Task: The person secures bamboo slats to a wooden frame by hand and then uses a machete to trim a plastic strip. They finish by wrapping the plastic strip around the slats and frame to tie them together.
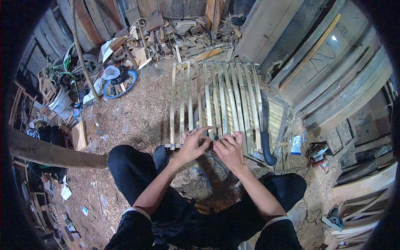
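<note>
Several long bamboo slats [216, 98] lie side by side on the ground in front of me, running away from my knees. My left hand [192, 143] rests on the near ends of the slats, fingers spread and curled over a thin cross strip [173, 146]. My right hand [229, 148] sits just beside it, fingers bent and pinching at the same near edge of the slats. The two hands almost touch. What lies under the fingers is hidden.
A dark-handled machete [266, 133] lies on the slats at the right. A louvred wooden panel [277, 118] is beneath. A power saw [318, 154] sits right. Wood scraps [179, 33] pile at the back, a log [54, 154] crosses left, boards [329, 62] lean right.
</note>
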`<state>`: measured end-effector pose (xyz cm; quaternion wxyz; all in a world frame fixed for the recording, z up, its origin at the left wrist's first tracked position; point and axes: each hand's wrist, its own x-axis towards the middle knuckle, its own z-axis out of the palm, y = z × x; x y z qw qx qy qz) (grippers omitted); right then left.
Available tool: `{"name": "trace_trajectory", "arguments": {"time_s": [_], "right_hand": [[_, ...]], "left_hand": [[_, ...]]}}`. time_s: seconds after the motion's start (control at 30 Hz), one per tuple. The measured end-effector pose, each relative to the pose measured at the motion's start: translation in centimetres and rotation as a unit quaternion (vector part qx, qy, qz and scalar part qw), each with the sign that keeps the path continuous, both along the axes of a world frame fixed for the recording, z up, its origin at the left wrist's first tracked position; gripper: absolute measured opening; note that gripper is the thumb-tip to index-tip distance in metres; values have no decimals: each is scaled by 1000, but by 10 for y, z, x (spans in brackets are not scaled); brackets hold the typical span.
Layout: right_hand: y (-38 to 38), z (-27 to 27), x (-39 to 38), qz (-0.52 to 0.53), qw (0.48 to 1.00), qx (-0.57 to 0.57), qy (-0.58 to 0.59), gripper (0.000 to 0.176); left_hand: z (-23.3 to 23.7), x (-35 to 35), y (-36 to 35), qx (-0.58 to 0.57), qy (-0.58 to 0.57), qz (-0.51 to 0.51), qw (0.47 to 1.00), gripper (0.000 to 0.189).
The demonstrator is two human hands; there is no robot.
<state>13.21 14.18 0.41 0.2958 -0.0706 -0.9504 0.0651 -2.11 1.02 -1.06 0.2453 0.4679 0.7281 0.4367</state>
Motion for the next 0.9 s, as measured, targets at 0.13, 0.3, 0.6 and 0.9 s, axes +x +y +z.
{"name": "trace_trajectory", "arguments": {"time_s": [0.13,0.3,0.6,0.9], "right_hand": [[0,-3,-1,5,1000,4,15,15],[4,4,1,37,999,0,3,17],[3,5,5,33,999,-27,-23,21],[5,7,9,40,995,-80,-33,18]], "left_hand": [[3,1,-2,29,25,-4,999,48],[-1,3,-1,57,-9,21,998,31],[0,2,2,58,-122,63,989,23],[-1,2,0,59,-24,34,997,35]]}}
